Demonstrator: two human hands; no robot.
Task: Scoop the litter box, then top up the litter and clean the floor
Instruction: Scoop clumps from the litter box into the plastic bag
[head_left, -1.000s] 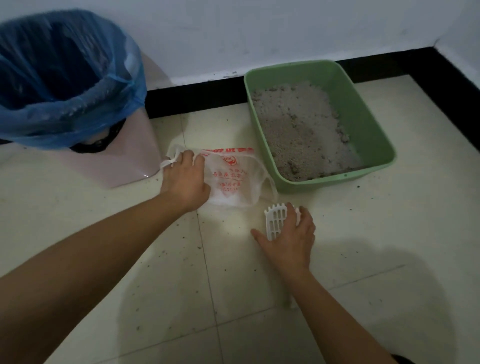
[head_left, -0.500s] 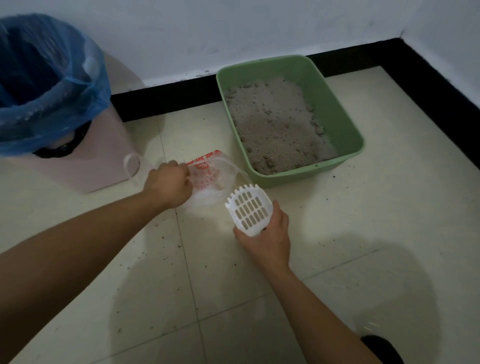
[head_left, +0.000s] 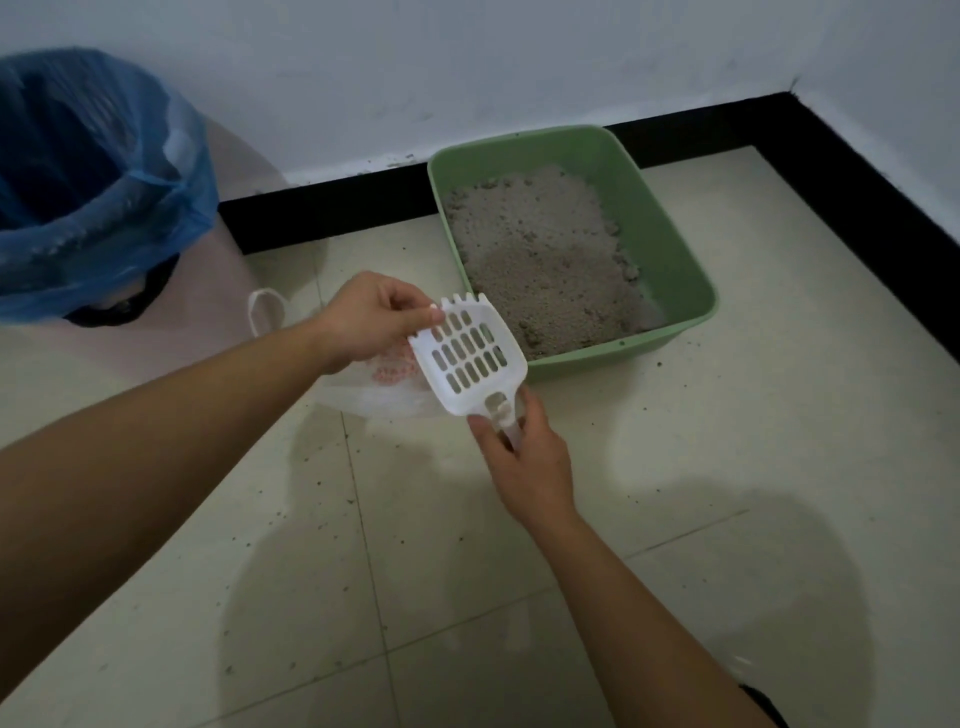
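A white slotted litter scoop (head_left: 470, 353) is held up off the floor, its toothed edge pointing away from me. My right hand (head_left: 524, 467) grips its handle from below. My left hand (head_left: 371, 319) pinches the scoop's left front rim with its fingertips. Under both hands lies a white plastic bag with red print (head_left: 384, 387) on the floor, one loop handle sticking out to the left. The green litter box (head_left: 670, 270) stands just beyond, against the black skirting, holding grey litter (head_left: 540, 260) with several clumps.
A pink bin with a blue liner (head_left: 88, 182) stands at the far left. Litter grains (head_left: 332, 499) are scattered over the cream floor tiles. White walls meet in a corner at the back right.
My right hand picked the scoop up off the floor and raised it. My left hand let go of the bag and took hold of the scoop's rim.
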